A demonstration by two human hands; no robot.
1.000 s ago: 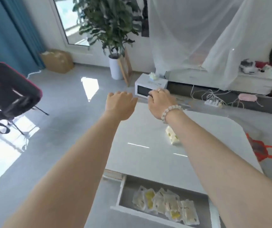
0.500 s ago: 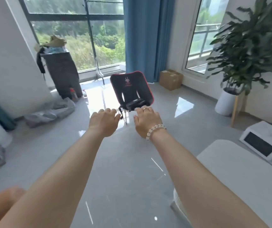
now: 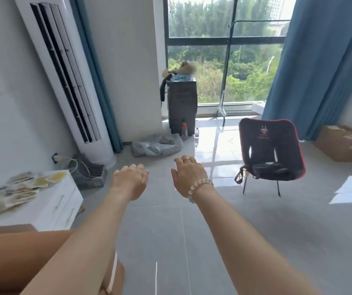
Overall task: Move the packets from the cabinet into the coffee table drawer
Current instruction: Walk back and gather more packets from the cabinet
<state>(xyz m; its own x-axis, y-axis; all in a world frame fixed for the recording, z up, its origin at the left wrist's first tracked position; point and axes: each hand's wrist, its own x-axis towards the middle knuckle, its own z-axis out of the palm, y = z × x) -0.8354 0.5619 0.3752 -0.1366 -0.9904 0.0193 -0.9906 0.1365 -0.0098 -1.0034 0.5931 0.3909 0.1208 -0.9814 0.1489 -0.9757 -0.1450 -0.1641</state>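
The view was swung round to the white cabinet (image 3: 62, 201), where the remaining packets (image 3: 15, 191) were seen heaped on top, the left hand (image 3: 129, 180) and right hand (image 3: 189, 176) being held out loose and empty, presumably for another fetch.

One left hand (image 3: 129, 180) and one right hand (image 3: 189, 175), with one bead bracelet (image 3: 199, 187) and one ring (image 3: 186, 159). One white cabinet (image 3: 49, 209) under a heap of packets (image 3: 15, 192) (too blurred and overlapped to count). Also one tower air conditioner (image 3: 68, 81), one folding chair (image 3: 271, 150), two bottles (image 3: 184, 127), two blue curtains (image 3: 320, 60).
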